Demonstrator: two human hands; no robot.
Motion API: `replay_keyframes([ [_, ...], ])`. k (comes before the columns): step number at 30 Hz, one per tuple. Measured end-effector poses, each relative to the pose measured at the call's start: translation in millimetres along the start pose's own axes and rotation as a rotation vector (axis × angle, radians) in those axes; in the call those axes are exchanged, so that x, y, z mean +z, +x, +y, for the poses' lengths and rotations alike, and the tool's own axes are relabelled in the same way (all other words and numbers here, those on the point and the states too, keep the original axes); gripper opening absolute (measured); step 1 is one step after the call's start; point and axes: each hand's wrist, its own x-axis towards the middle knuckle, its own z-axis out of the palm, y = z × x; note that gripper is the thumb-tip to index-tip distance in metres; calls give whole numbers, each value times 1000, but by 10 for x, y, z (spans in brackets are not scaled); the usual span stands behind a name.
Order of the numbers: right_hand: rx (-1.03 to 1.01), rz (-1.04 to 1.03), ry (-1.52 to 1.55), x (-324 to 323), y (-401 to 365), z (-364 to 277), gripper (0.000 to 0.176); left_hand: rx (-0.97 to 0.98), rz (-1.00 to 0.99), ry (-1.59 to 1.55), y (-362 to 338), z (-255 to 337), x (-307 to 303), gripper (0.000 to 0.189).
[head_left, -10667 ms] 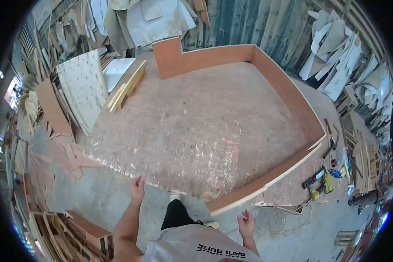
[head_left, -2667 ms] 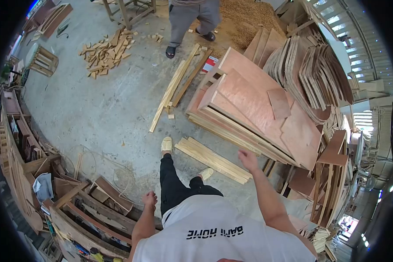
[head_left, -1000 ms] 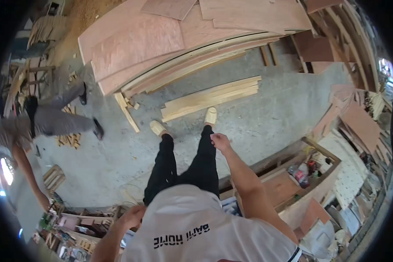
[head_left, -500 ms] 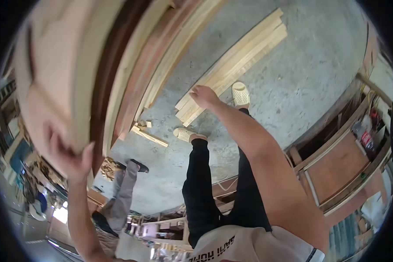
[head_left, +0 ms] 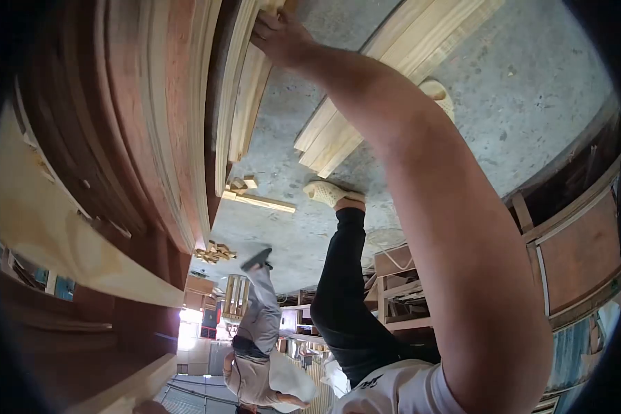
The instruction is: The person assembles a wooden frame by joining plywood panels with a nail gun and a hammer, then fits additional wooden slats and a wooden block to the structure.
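Observation:
My right hand (head_left: 281,38) reaches forward to the top of the view, its fingers bent against a pale wooden board (head_left: 240,83) at the side of a large wooden piece with several layered edges (head_left: 155,103). The exact grip is partly hidden. My left hand does not show. Beneath my right forearm, several long pale planks (head_left: 331,138) lie side by side on the floor.
Small wood offcuts (head_left: 245,183) and a thin stick (head_left: 262,201) lie on the concrete floor (head_left: 269,238) near my sandal (head_left: 324,193). Another person (head_left: 259,331) is behind, near a heap of scraps (head_left: 215,252). Wooden frames (head_left: 579,248) stand at right.
My right hand has moved from above the floor planks leftward and forward to the layered wood. My left hand, open beside the wood earlier, has left view. The view has swung left.

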Motion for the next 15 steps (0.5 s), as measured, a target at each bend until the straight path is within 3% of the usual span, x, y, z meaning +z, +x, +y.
replay_keyframes([
  [1, -26, 105, -2, 121, -125, 29, 55, -3, -12, 1, 15, 15, 13, 93],
  [4, -41, -60, -142, 114, -502, 19, 56, -13, -25, 0, 27, 48, 18, 93],
  [6, 104, -283, 56, 342, -923, 71, 63, -14, -32, 2, 46, 52, -15, 92],
  [8, 232, -504, 73, 38, -1213, 102, 69, -17, -25, 7, 44, 55, -38, 92],
  [11, 114, -297, 197, -49, -967, 62, 71, -28, -25, 7, 19, 53, 2, 92],
  [13, -57, 21, 111, 29, -499, 40, 68, -24, -38, 9, 35, 56, 28, 92],
  [15, -106, -48, -22, 204, -170, 46, 66, -14, -40, 21, 42, 63, 22, 92],
])
